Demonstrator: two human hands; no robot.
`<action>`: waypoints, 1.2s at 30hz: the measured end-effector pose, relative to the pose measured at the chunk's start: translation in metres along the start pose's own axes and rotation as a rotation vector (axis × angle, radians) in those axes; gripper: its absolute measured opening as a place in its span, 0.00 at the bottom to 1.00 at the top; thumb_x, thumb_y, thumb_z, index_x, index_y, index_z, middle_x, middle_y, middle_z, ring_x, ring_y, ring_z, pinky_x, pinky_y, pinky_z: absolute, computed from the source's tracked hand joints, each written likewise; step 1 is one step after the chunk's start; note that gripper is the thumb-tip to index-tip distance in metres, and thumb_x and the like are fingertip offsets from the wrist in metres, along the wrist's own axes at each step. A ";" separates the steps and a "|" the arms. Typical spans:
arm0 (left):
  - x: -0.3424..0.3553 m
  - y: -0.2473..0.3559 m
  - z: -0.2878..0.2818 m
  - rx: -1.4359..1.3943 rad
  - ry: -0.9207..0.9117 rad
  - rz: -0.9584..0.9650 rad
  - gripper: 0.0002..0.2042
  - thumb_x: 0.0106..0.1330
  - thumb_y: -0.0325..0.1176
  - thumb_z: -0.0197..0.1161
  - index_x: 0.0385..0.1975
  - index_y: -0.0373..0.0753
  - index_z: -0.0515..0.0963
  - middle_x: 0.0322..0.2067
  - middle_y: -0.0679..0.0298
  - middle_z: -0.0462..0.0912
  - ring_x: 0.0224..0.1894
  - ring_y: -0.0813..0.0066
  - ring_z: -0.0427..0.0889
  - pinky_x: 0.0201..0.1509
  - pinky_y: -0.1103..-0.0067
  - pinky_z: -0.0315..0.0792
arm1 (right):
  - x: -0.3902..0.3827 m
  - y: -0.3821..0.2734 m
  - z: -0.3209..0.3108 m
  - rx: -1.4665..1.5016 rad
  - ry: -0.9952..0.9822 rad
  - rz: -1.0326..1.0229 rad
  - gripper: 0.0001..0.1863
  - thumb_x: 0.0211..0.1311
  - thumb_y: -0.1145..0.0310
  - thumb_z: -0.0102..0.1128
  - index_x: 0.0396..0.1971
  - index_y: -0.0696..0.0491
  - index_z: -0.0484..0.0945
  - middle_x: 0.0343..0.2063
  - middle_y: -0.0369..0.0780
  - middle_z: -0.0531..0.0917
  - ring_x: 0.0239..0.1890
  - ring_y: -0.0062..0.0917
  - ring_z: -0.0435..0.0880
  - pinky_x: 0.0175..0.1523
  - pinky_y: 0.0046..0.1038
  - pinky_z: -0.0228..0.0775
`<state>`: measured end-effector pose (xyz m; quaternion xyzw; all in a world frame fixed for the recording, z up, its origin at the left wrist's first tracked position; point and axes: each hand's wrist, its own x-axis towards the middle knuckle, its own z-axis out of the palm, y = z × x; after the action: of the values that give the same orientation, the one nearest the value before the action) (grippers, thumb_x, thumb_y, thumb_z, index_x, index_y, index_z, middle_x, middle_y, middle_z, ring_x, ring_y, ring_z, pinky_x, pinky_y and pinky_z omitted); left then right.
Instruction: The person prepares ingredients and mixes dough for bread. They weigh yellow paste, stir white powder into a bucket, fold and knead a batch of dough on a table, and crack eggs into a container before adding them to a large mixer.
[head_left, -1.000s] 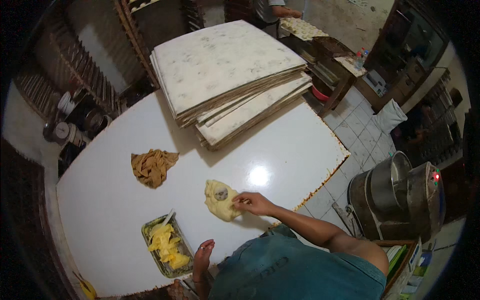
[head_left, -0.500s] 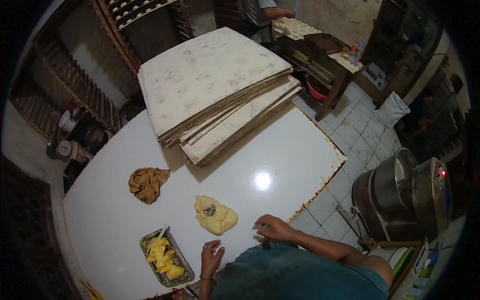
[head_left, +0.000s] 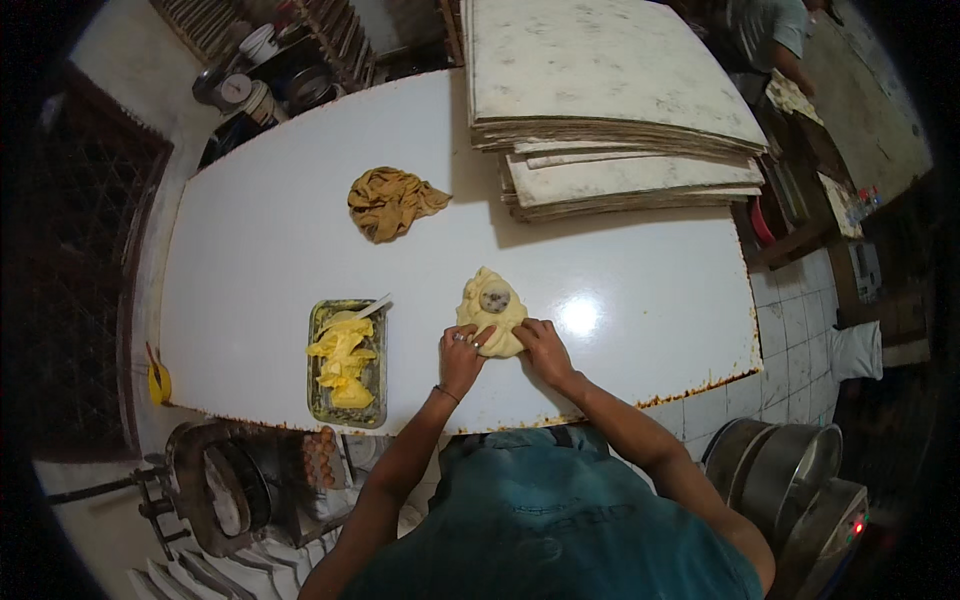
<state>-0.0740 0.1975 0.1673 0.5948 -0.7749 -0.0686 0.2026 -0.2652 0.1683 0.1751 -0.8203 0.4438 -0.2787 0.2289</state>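
Gripping the dough [head_left: 491, 322] along its near side, the left hand [head_left: 461, 361] and right hand [head_left: 546, 353] might, by pulling too hard, tear it around the grey-white patch [head_left: 495, 297].

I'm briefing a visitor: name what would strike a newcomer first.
Likely the big stack of mottled boards, far right on the white table. Nearer, the left hand and right hand touch yellow dough bearing a round greyish patch. To their left, bright yellow lumps lie in a dark tray.
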 end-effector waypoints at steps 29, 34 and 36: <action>0.162 -0.069 0.009 -0.081 -0.157 -0.517 0.26 0.49 0.53 0.59 0.45 0.43 0.69 0.47 0.59 0.62 0.52 0.55 0.55 0.55 0.61 0.51 | 0.184 0.081 0.024 0.150 -0.180 0.287 0.08 0.48 0.67 0.59 0.28 0.53 0.78 0.25 0.39 0.78 0.29 0.29 0.76 0.37 0.28 0.66; 0.129 -0.073 0.018 -0.011 -0.241 -0.337 0.26 0.53 0.47 0.56 0.52 0.47 0.64 0.56 0.60 0.51 0.55 0.55 0.52 0.56 0.60 0.51 | 0.182 0.055 0.020 0.230 -0.429 0.241 0.07 0.46 0.67 0.59 0.25 0.53 0.80 0.21 0.42 0.79 0.27 0.31 0.79 0.35 0.28 0.68; 0.103 -0.063 0.027 -0.124 -0.236 -0.224 0.16 0.59 0.41 0.49 0.46 0.44 0.69 0.50 0.59 0.62 0.50 0.56 0.60 0.53 0.63 0.55 | 0.160 0.044 0.011 0.242 -0.441 0.245 0.08 0.45 0.66 0.60 0.25 0.53 0.80 0.23 0.42 0.80 0.27 0.33 0.78 0.36 0.29 0.68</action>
<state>-0.0497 0.0777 0.1450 0.6517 -0.7164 -0.2076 0.1375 -0.2120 0.0105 0.1804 -0.7682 0.4426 -0.1144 0.4482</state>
